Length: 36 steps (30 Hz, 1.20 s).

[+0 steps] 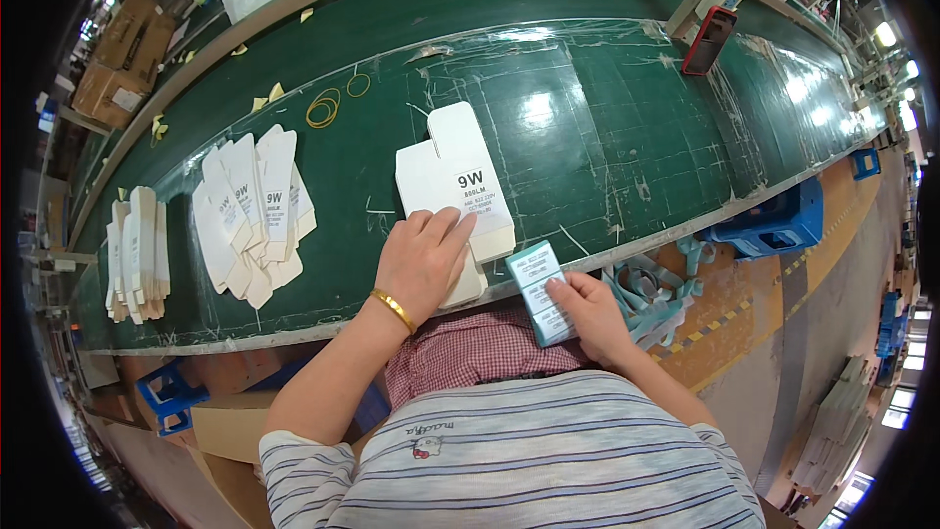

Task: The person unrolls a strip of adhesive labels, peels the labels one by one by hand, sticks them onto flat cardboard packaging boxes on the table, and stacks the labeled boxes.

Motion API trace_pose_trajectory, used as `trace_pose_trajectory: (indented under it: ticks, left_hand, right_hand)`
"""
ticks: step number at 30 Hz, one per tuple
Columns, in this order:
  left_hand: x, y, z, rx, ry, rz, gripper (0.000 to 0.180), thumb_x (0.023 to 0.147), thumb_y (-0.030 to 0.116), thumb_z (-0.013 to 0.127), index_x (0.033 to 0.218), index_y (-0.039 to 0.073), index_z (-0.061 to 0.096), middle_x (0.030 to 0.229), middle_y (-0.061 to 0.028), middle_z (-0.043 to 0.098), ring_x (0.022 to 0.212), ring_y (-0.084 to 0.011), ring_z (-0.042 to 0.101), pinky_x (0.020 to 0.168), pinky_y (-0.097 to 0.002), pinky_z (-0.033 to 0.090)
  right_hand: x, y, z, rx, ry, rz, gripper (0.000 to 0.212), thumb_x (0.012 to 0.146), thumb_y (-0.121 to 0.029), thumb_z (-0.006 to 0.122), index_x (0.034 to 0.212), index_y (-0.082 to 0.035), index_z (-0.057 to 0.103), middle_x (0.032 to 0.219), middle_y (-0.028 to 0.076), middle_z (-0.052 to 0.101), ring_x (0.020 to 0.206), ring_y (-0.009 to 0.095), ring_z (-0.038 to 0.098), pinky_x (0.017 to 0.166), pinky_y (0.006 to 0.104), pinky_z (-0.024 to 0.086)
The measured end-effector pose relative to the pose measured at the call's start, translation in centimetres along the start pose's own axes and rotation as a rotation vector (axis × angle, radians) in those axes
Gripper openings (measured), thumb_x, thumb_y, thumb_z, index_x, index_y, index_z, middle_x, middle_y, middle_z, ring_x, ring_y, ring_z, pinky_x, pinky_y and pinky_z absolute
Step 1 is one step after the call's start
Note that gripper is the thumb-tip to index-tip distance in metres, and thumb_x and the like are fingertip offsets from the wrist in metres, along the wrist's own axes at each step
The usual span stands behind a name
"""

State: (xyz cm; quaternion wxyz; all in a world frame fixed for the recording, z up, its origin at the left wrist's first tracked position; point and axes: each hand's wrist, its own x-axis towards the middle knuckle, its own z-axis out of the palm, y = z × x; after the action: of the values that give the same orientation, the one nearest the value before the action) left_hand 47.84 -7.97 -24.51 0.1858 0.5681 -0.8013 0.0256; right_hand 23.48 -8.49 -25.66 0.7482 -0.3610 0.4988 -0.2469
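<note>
Flattened white cartons (423, 174) with dark print lie on the green work surface in front of me. My left hand (421, 257) rests on the lower part of the top carton, its fingers stretched out over the printed area near a small label. A gold bracelet is on that wrist. Just past the table's near edge, my right hand (593, 315) grips a strip of white labels (540, 286) on light blue backing, with the thumb on top. What lies under my left palm is hidden.
To the left, a fanned pile of printed cartons (257, 216) lies beside another bundle of cartons (137, 255). Yellow rubber bands (323, 108) lie farther back. A red-edged phone (709, 41) leans at the far right. Used backing strips (651, 299) hang near a blue stool (778, 223).
</note>
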Motion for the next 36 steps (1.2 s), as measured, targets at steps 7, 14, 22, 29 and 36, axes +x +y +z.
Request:
trace_pose_trajectory:
  ticks: [7,14,22,29,36]
  left_hand:
    - [2.7,0.6,1.5,0.036,-0.093,-0.036,0.042,0.075,0.023,0.068,0.111,0.004,0.059,0.095,-0.0082,0.056,0.083,-0.0244,0.054,0.074,-0.0336,0.046]
    - [3.7,2.0,1.5,0.141,-0.275,0.046,0.008,0.074,0.008,0.058,0.079,0.002,0.062,0.08,-0.0118,0.058,0.076,-0.0258,0.062,0.064,-0.0332,0.053]
    - [0.5,-5.0,-9.0,0.328,0.282,0.089,0.013,0.075,0.016,0.065,0.08,0.006,0.059,0.077,-0.0079,0.06,0.068,-0.0229,0.059,0.059,-0.0347,0.051]
    - [-12.8,-15.3,-15.4,0.645,0.116,-0.284,0.014,0.079,0.011,0.066,0.091,0.004,0.064,0.094,-0.0088,0.065,0.089,-0.024,0.063,0.077,-0.0334,0.051]
    - [-5.7,-1.7,-6.8,-0.601,0.118,-0.444,0.032,0.08,0.01,0.068,0.111,0.007,0.064,0.106,-0.0095,0.061,0.094,-0.0208,0.059,0.082,-0.03,0.05]
  right_hand:
    - [0.0,1.1,-1.4,0.003,-0.07,-0.009,0.02,0.094,-0.017,0.057,0.099,0.001,0.062,0.08,0.001,0.064,0.066,0.006,0.056,0.059,0.0204,0.046]
    - [-0.6,1.1,-1.2,0.026,-0.045,-0.033,0.018,0.093,-0.016,0.057,0.098,0.0,0.062,0.08,0.001,0.064,0.064,0.006,0.057,0.057,0.021,0.045]
    - [-0.1,0.1,-0.6,0.032,-0.041,-0.082,0.016,0.093,-0.015,0.057,0.097,0.0,0.062,0.082,0.002,0.065,0.066,0.006,0.058,0.058,0.0206,0.046]
    - [0.1,-1.7,1.5,-0.231,-0.11,-0.196,0.016,0.092,-0.016,0.056,0.087,-0.001,0.06,0.076,-0.002,0.056,0.069,0.005,0.049,0.061,0.0225,0.041]
    - [0.7,-1.7,2.0,-0.461,-0.126,-0.463,0.02,0.091,-0.018,0.06,0.087,0.001,0.061,0.069,0.001,0.054,0.066,0.007,0.047,0.059,0.024,0.04]
